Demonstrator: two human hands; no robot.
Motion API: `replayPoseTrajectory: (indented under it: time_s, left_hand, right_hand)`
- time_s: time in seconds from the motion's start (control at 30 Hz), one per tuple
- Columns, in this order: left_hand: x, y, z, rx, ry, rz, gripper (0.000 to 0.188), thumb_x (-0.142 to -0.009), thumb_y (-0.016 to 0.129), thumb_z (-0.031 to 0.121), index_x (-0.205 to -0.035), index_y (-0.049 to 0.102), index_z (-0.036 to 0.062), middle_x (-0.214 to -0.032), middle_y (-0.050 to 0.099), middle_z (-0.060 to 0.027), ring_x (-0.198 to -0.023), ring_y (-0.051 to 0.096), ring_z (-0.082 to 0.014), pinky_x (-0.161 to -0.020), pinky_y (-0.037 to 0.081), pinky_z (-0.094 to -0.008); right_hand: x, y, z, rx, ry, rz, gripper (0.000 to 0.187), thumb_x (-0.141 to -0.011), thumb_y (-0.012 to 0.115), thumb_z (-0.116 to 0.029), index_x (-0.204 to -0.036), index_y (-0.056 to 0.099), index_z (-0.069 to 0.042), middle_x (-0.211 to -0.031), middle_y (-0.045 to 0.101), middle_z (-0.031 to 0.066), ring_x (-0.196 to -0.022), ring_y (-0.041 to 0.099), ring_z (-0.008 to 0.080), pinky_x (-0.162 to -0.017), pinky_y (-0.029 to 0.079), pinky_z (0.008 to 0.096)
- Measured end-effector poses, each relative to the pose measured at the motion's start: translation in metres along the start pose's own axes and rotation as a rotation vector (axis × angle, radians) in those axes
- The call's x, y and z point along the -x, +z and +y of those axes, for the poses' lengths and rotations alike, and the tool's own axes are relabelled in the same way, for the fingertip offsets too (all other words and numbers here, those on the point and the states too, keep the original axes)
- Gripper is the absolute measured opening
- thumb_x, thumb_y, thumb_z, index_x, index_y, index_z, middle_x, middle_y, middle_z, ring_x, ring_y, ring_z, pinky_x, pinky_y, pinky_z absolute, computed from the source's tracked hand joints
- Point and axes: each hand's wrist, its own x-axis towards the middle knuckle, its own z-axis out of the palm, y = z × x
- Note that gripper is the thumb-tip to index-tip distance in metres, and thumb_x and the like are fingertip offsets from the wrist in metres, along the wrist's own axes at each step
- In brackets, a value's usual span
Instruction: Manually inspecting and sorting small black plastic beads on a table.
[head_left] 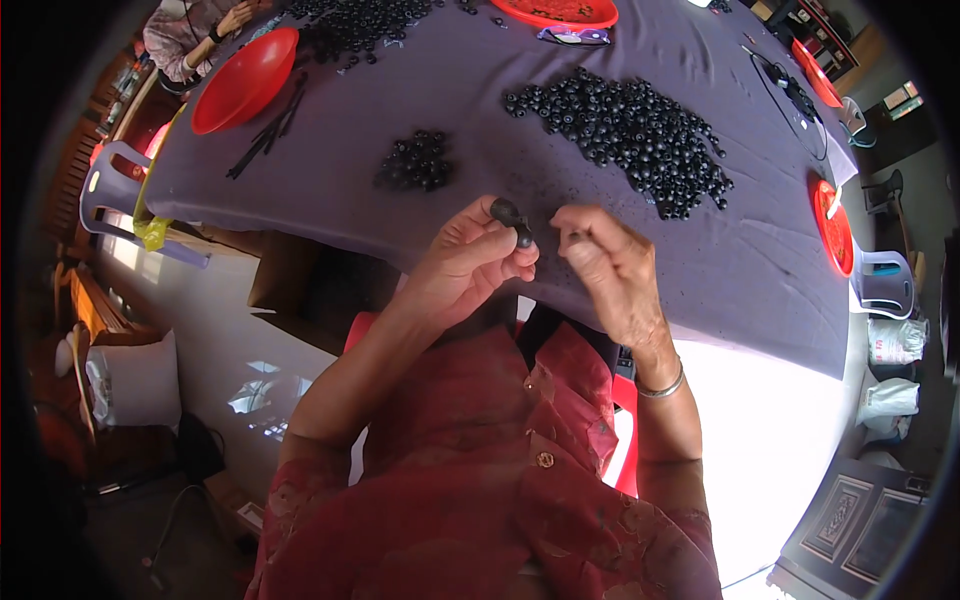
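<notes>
My left hand (468, 258) is raised over the near edge of the table, its thumb and forefinger closed on a small shiny black bead (523, 238). Something black also covers the end of that forefinger, perhaps a finger cover. To its right, my right hand (615, 268) is closed in a pinch, apart from the bead; whatever its fingertips hold, if anything, is too small to make out. A small pile of black beads (418, 162) lies just beyond my left hand. Beyond my right hand spreads a larger heap of similar beads (640, 135).
A purple-grey cloth (330, 190) covers the table. A red basin (245, 82) and dark strips (270, 130) are at left. Another red basin (560, 12) and glasses (575, 37) are at the far side. Across the far left, another person's hand (236, 18) shows near more beads (345, 25).
</notes>
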Motion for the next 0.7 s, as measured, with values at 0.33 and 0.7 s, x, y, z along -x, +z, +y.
replayPoseTrajectory:
  time_s: [0.33, 0.7]
  left_hand:
    - [0.000, 0.002, 0.000, 0.014, 0.055, -0.029, 0.008, -0.092, 0.055, 0.008, -0.100, 0.056, 0.0106, -0.090, 0.062, -0.0027, -0.081, 0.059, -0.0116, -0.072, 0.049, -0.0277]
    - [0.000, -0.005, -0.001, -0.040, 0.045, -0.037, 0.004, -0.093, 0.055, 0.008, -0.097, 0.056, 0.0098, -0.088, 0.062, -0.0031, -0.078, 0.060, -0.0123, -0.070, 0.049, -0.0300]
  right_hand:
    - [0.000, 0.008, -0.005, 0.406, -0.296, -0.039, 0.025, -0.076, 0.075, -0.017, -0.095, 0.066, -0.003, -0.069, 0.059, 0.0071, -0.056, 0.059, 0.0196, -0.049, 0.048, 0.0292]
    - [-0.002, 0.013, 0.000, 0.235, -0.240, -0.001, 0.019, -0.076, 0.073, -0.016, -0.090, 0.067, -0.006, -0.070, 0.062, 0.0057, -0.059, 0.061, 0.0225, -0.049, 0.048, 0.0334]
